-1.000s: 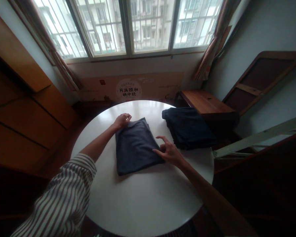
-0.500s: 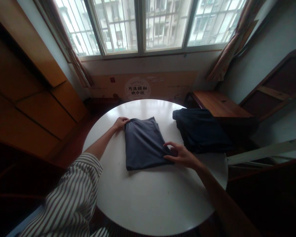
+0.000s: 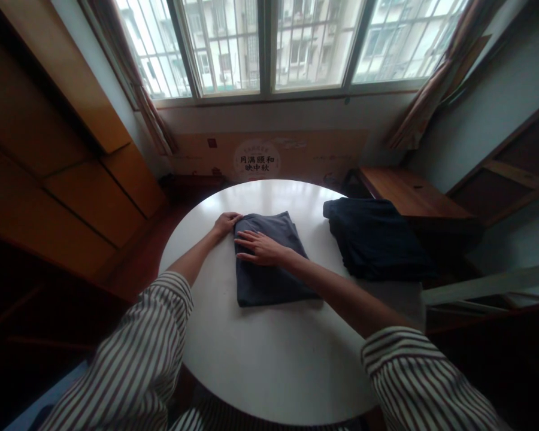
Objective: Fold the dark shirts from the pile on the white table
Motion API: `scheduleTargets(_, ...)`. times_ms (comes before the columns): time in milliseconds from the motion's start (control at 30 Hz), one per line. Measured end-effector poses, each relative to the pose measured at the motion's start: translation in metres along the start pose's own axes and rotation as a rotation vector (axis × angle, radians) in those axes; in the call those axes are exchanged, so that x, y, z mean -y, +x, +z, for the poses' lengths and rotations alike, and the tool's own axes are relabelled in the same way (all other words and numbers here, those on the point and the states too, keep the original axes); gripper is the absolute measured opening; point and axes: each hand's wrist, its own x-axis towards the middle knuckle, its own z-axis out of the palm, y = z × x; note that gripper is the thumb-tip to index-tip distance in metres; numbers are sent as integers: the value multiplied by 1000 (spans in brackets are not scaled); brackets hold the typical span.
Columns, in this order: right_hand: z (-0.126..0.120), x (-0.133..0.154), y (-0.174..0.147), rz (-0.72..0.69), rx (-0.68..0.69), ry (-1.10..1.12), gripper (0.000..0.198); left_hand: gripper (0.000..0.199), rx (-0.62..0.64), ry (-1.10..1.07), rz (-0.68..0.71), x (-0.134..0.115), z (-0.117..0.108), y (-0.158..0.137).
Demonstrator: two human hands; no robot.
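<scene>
A folded grey garment (image 3: 269, 287) lies flat on the round white table (image 3: 269, 359); its exact kind does not show. My left hand (image 3: 227, 222) is at its far left corner, fingers closed on the cloth edge. Across the upper left part of the garment my right hand (image 3: 259, 247) rests palm down, fingers stretched out and slightly spread. The right forearm crosses over the garment's right side and hides part of it. To the right, a stack of folded dark navy clothing (image 3: 377, 239) sits at the table's edge, apart from both hands.
Beyond the table stands a low wooden table (image 3: 415, 191) on the right. Wooden cabinets (image 3: 85, 197) line the left side. A barred window (image 3: 269, 48) with curtains is at the back, above a printed banner (image 3: 314, 149). A pale beam (image 3: 489, 284) juts near the table's right edge.
My right hand has moved left from the garment's lower right corner onto its upper left part, its fingers now flat. My left hand stays at the far left corner. The view has shifted slightly.
</scene>
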Motion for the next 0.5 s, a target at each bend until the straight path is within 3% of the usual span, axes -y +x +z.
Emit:
scheduleTargets(167, 28, 18, -24, 3, 113, -25, 63, 38, -25, 55, -37, 1, 0, 1)
scheduleTargets(367, 27, 70, -70, -116, 186, 130, 85, 33, -40, 103, -91, -1, -1, -1)
scheduleTargets(500, 11, 69, -68, -171, 159, 266, 64, 32, -36, 124, -100, -4, -3, -1)
